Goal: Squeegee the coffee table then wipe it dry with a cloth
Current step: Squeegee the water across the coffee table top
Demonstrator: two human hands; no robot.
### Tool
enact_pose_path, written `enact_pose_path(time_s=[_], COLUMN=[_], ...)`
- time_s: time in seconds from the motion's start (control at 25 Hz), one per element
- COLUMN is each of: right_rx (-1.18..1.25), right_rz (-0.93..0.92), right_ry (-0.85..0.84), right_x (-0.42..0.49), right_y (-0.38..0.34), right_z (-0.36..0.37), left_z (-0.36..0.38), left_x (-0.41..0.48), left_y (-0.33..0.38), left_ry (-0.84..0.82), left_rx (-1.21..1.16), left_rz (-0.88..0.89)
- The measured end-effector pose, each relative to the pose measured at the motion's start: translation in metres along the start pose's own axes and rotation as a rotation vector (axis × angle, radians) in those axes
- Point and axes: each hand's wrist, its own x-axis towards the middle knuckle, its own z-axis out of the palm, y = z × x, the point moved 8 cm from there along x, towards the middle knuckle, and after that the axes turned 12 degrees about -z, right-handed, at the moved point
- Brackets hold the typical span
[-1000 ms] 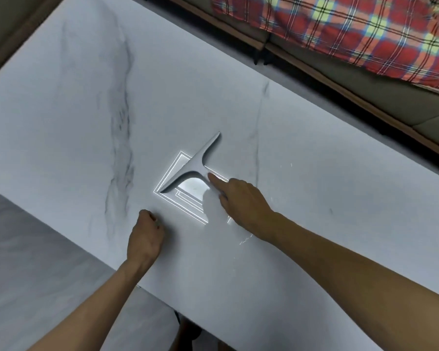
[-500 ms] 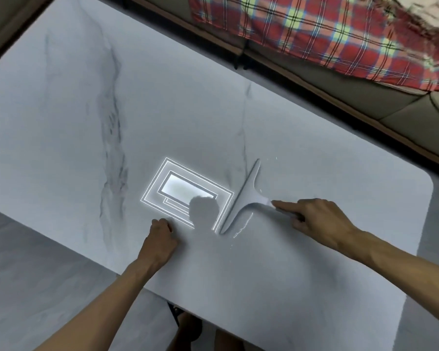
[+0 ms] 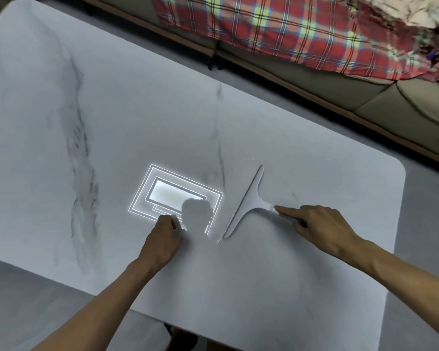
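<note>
A: Your squeegee (image 3: pixel 249 201) sits blade-down on the table (image 3: pixel 112 97), just right of the reflection (image 3: pixel 175 196).
B: Your right hand (image 3: pixel 322 226) grips its handle, forefinger laid along it.
A: Your left hand (image 3: pixel 162 239) is curled into a fist.
B: It rests on the table at the reflection's near edge.
</note>
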Motion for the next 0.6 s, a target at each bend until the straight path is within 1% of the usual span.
enact_pose_path(time_s=[0.08, 0.16, 0.24, 0.32, 0.44, 0.52, 0.6], right_rx=[0.019, 0.094, 0.127, 0.158, 0.246, 0.290, 0.244], right_rz=[0.000, 0.015, 0.052, 0.113, 0.158, 0.141, 0.115], right_ry=[0.028, 0.156, 0.265, 0.275, 0.244, 0.252, 0.247], right_x=[0.008, 0.034, 0.074, 0.115, 0.153, 0.149, 0.123], right_y=[0.015, 0.032, 0.051, 0.070, 0.089, 0.091, 0.090], right_z=[-0.021, -0.052, -0.079, -0.092, -0.089, -0.079, -0.063], left_z=[0.002, 0.003, 0.006, 0.012, 0.027, 0.036, 0.040], left_x=[0.005, 0.012, 0.017, 0.021, 0.030, 0.033, 0.035], left_y=[0.021, 0.046, 0.072, 0.094, 0.113, 0.118, 0.123], left_ry=[0.011, 0.043, 0.062, 0.062, 0.034, 0.009, -0.022], left_rx=[-0.002, -0.009, 0.014, 0.079, 0.129, 0.164, 0.217], left_rz=[0.012, 0.033, 0.117, 0.185, 0.177, 0.121, 0.061])
